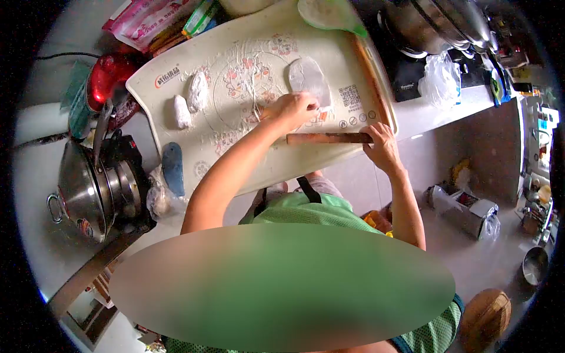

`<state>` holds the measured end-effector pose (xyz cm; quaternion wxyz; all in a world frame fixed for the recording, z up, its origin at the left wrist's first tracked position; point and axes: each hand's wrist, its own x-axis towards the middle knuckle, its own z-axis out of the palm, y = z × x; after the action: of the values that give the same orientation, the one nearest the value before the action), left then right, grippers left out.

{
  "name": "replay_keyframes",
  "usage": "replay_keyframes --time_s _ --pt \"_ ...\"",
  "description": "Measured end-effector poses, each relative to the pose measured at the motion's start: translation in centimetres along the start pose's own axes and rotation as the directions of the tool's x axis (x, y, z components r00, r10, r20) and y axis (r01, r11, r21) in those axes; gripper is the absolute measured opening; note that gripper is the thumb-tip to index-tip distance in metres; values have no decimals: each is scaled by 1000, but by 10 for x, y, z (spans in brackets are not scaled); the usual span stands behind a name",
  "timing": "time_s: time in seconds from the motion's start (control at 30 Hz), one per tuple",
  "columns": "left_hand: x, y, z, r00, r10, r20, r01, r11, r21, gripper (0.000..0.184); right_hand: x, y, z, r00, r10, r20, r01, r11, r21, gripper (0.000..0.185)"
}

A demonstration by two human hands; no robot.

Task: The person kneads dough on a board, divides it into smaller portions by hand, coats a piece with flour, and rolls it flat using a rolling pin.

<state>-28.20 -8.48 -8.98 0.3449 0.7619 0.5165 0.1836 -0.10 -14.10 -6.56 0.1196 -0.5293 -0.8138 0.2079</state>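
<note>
A flattened oval piece of dough (307,76) lies on the floured kneading mat (271,156). My left hand (292,110) is at its near edge, with curled fingers that seem to pinch the dough; the fingertips are partly hidden. My right hand (384,148) is closed around the right end of a short wooden rolling pin (326,138), held level over the mat's near side. Two floured dough rolls, one larger (198,92) and one smaller (182,112), rest at the mat's left. A blue dough scraper (172,167) is by the mat's left edge.
A long wooden stick (369,82) lies along the mat's right side. A green-rimmed bowl (329,16) of white powder stands at the back. Metal pots (418,26) are at the back right, a lidded wok (85,191) at the left. A plastic bag (441,79) hangs at the counter edge.
</note>
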Motion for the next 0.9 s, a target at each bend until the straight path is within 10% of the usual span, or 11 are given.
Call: replay_keyframes --time_s 0.37,0.5,0.57,0.9 --pt "-117 -75 -58 979 204 -22 -187 930 317 15 -19 -73 21 985 -40 -169 22 994 -109 30" --pt "-139 -63 -61 990 123 -72 -95 947 308 44 -26 -99 39 949 29 -315 -64 993 -103 30" --pt "-125 -60 -26 892 273 -360 -115 908 404 58 -28 -109 48 918 163 -362 -184 983 -23 29" --pt "-133 -76 -8 974 145 -174 -13 804 594 75 -11 -92 63 840 331 -429 -296 943 149 27"
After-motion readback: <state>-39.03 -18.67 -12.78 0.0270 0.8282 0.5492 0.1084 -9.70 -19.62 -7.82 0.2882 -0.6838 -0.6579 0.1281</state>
